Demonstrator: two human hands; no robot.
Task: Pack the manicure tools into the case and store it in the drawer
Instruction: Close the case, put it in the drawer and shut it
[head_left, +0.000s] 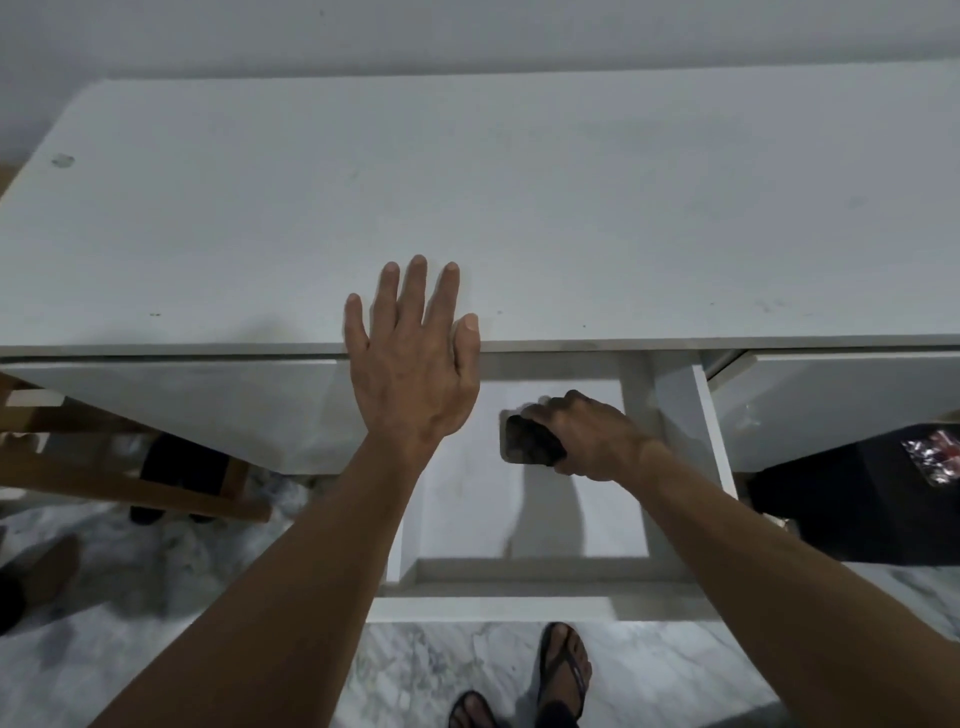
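- Head view: no brand, label or writing can be read anywhere; the only print is a shiny red-and-silver patch on a black object well to the right of the right hand, too blurred to make out.
- The left hand lies flat and spread, palm down, fingers on the smooth white table top and its heel over the front edge; it grips nothing.
- The right hand is curled around a small dark case, rounded at the corners and matte, gripping it from above inside the pulled-out drawer.
- The case sits towards the back of the drawer, just below the table edge and just right of the left wrist; whether it touches the drawer floor I cannot tell.
- The drawer is a plain white box with flat board walls, and the arm's shadow falls on its floor.
- Left of the left forearm, a brown wooden frame stands under the table.
- Below both arms lies a grey-veined marble floor, with feet in dark sandals.
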